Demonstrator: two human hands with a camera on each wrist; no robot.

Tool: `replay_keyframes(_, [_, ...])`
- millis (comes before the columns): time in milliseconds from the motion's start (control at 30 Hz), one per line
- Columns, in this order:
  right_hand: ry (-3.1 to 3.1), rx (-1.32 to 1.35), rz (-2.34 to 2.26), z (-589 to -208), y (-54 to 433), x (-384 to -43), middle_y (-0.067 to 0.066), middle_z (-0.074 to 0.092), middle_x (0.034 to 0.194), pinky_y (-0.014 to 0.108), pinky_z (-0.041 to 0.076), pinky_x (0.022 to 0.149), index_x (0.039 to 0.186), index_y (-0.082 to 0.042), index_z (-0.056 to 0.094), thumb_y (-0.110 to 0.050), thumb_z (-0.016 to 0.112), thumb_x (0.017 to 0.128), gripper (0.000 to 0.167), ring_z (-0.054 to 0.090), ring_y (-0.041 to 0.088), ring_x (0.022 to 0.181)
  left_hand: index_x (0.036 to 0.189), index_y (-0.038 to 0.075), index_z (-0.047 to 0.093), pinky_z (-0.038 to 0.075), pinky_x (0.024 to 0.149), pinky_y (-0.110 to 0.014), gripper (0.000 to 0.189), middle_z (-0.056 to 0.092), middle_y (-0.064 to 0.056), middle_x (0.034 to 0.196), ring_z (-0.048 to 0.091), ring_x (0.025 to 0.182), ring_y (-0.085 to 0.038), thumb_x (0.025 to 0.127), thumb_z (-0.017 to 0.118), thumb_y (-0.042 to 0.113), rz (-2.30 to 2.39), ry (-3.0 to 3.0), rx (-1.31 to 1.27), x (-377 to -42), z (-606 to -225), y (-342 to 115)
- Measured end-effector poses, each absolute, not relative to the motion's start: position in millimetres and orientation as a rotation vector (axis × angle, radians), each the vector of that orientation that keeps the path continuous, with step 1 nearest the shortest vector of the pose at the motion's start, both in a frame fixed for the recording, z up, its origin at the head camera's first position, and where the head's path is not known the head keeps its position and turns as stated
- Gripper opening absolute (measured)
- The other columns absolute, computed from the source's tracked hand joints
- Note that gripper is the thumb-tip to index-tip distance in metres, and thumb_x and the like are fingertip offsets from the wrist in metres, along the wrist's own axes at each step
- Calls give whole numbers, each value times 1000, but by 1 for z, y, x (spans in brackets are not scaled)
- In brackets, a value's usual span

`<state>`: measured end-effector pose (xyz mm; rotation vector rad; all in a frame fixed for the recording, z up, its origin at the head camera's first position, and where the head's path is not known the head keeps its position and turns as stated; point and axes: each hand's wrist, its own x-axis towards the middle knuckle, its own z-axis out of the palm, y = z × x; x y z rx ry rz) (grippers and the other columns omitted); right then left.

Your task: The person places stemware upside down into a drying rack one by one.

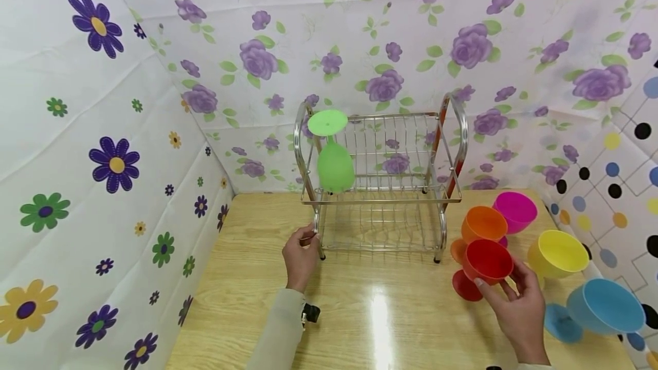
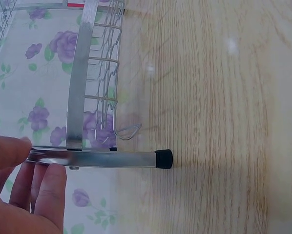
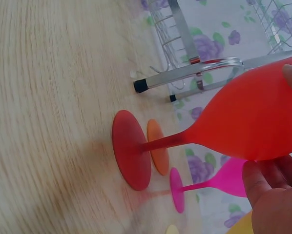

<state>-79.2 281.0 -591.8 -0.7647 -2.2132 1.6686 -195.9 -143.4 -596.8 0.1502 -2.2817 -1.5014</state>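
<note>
A red plastic goblet is held by my right hand, thumb and fingers around its bowl. Its bowl faces up; in the right wrist view its round foot is close to the table, but I cannot tell whether it touches. My left hand pinches the front left leg of a two-tier metal dish rack. Thumb and fingertips sit on either side of that leg in the left wrist view. A green goblet hangs upside down at the upper tier's left end.
Around my right hand stand an orange goblet, a magenta goblet, a yellow goblet and a blue goblet, all bowl up. The wooden table meets flowered cloth walls at the back and sides.
</note>
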Motion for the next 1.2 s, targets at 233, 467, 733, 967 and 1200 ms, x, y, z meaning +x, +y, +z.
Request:
replay_keyframes(233, [-2166, -726, 1647, -594, 280, -77, 2, 52, 157, 16, 50, 99, 159, -26, 45, -22, 87, 89, 82, 52, 13, 132, 123, 19, 80, 66, 81, -34, 29, 79, -5, 103, 77, 92, -23, 95, 80, 9, -1531, -2278, 181, -195, -596, -142])
replay_keyframes(467, [-2192, -680, 1613, -587, 282, -76, 2, 52, 158, 7, 50, 97, 159, -24, 46, -22, 88, 89, 82, 52, 12, 134, 123, 19, 80, 66, 84, -38, 30, 79, -6, 102, 77, 92, -23, 94, 81, 8, -1532, -2299, 197, -197, -591, -143])
replay_keyframes(733, [-2268, -475, 1477, -566, 282, -71, 2, 61, 152, 0, 49, 90, 156, -26, 54, -15, 92, 84, 82, 54, -4, 121, 121, 18, 81, 66, 85, -44, 32, 81, -3, 102, 76, 92, -21, 91, 83, 8, -1524, -2330, 230, -197, -587, -145])
replay_keyframes(967, [-2380, -263, 1356, -543, 274, -69, 7, 62, 150, -3, 45, 90, 156, -25, 54, -18, 94, 82, 85, 53, -12, 117, 122, 19, 80, 65, 89, -47, 31, 81, -3, 109, 77, 100, -22, 92, 83, 12, -1556, -2365, 242, -190, -576, -146])
replay_keyframes(1200, [-2397, 46, 1242, -528, 269, -74, 11, 66, 142, -3, 45, 91, 154, -19, 57, -11, 97, 77, 87, 53, -13, 118, 125, 15, 79, 65, 93, -45, 32, 78, -8, 118, 74, 112, -25, 93, 82, 16, -1620, -2381, 210, -177, -559, -143])
